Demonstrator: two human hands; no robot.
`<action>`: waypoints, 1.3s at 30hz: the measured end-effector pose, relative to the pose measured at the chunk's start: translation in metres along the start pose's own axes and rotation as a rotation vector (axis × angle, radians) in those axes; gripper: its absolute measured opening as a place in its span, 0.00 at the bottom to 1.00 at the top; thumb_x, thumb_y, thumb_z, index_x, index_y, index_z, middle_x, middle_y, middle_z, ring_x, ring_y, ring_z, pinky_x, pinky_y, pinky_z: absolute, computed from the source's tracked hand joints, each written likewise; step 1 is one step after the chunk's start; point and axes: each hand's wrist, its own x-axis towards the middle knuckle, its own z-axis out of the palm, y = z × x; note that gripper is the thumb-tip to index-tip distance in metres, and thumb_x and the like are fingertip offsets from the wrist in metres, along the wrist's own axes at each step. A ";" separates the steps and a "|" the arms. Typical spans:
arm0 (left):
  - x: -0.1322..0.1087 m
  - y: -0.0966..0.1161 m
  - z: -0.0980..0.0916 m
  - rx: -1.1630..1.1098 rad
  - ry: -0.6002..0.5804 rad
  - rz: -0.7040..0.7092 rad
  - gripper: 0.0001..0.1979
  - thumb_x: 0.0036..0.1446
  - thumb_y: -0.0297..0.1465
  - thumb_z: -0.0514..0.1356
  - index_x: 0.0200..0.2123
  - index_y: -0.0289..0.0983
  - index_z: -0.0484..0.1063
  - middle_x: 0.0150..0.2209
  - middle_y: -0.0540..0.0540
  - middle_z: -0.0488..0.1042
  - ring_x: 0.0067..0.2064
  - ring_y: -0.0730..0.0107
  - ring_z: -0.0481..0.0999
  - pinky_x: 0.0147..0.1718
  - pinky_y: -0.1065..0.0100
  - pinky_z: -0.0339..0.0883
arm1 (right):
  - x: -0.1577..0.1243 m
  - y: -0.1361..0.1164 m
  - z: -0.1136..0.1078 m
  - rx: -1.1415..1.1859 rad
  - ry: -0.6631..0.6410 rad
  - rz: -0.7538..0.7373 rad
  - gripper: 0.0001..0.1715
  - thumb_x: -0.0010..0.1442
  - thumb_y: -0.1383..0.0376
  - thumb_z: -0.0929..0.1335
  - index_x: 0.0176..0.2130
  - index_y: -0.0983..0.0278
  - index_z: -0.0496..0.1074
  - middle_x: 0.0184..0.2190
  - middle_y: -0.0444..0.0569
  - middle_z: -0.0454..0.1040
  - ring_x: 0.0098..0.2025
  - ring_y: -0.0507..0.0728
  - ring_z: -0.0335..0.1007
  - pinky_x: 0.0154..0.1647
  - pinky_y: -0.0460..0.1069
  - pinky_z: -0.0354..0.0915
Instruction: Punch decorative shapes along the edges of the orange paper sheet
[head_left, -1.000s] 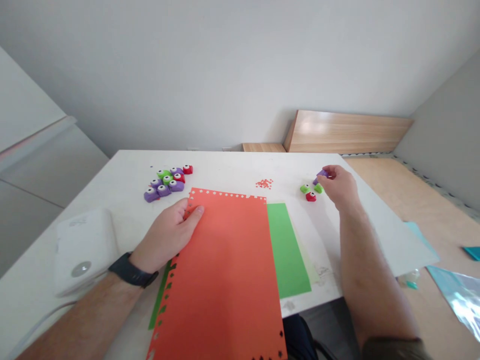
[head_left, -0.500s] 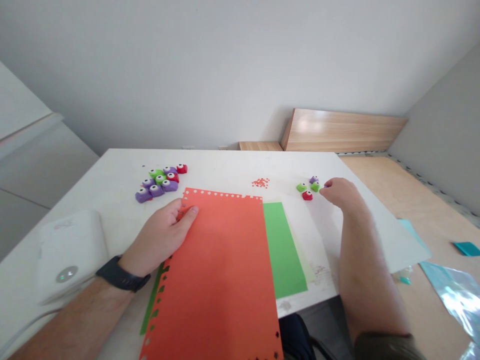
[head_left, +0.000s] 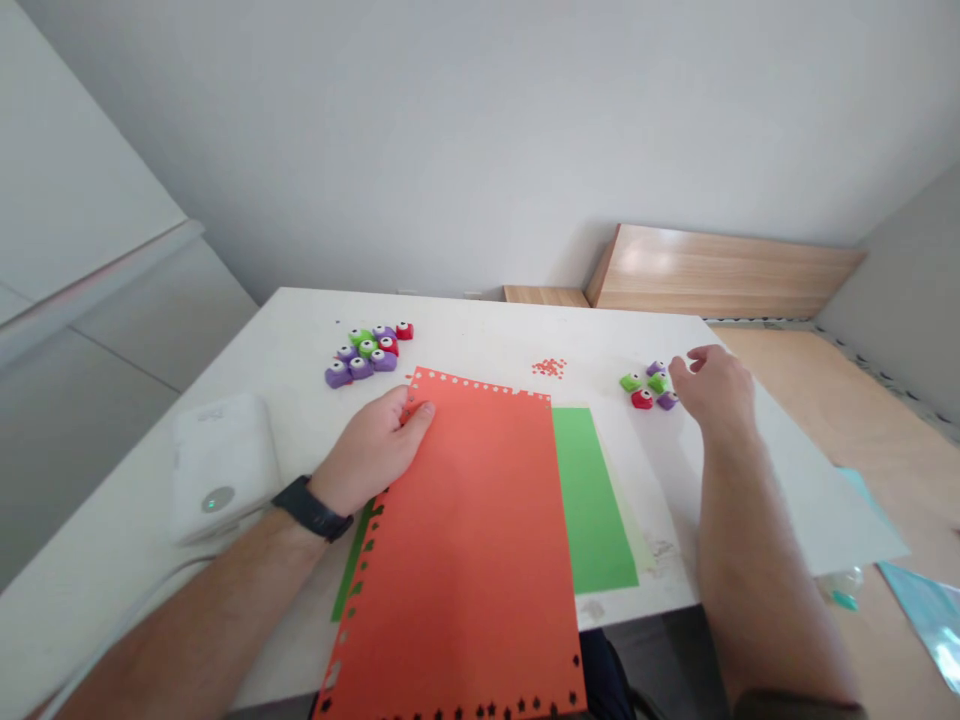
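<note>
Purple toy lowered, right fingers slightly parted, empty, left fingers pinching orange sheet

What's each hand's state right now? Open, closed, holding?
Left hand: closed, holding the red paper by its edge.
Right hand: open beside the five toys, nothing visibly held.

In the left cluster you have nine eyed pieces: five purple, two green, two red. The right cluster gives you five: two purple, two green, one red. You have one red sheet, one green sheet.
</note>
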 end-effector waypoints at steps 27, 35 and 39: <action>0.005 -0.017 0.013 0.158 -0.075 0.108 0.08 0.69 0.35 0.53 0.37 0.40 0.69 0.38 0.41 0.80 0.40 0.57 0.79 0.37 0.62 0.62 | -0.066 -0.358 0.082 0.266 -0.540 -0.921 0.27 0.67 0.60 0.71 0.61 0.66 0.72 0.62 0.62 0.75 0.62 0.66 0.72 0.63 0.57 0.63; 0.003 -0.016 0.013 0.169 -0.072 0.110 0.09 0.70 0.36 0.53 0.37 0.41 0.68 0.39 0.40 0.80 0.41 0.56 0.80 0.38 0.62 0.63 | -0.071 -0.365 0.098 0.265 -0.520 -0.896 0.17 0.68 0.64 0.68 0.55 0.65 0.76 0.53 0.62 0.82 0.55 0.67 0.76 0.57 0.58 0.66; 0.003 -0.016 0.013 0.179 -0.069 0.103 0.09 0.70 0.37 0.54 0.37 0.41 0.68 0.38 0.41 0.80 0.40 0.57 0.79 0.37 0.62 0.61 | -0.069 -0.350 0.091 0.310 -0.507 -0.846 0.15 0.65 0.65 0.70 0.51 0.63 0.75 0.52 0.59 0.82 0.54 0.65 0.77 0.56 0.56 0.67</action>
